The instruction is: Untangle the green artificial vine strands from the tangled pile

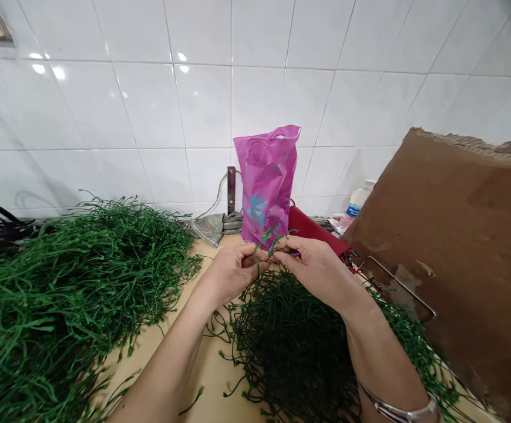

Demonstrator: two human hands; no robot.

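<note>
The room looks bright and evenly lit, with lamps overhead glaring as white spots on the glossy wall tiles [150, 106] at upper left. Shadows stay soft and faint, nothing looks badly blurred, and wide-angle distortion bends the grout lines [231, 70] toward the edges.

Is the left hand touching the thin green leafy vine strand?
Touching: the head view shows the left hand pinching the thin green leafy vine strand.
</note>
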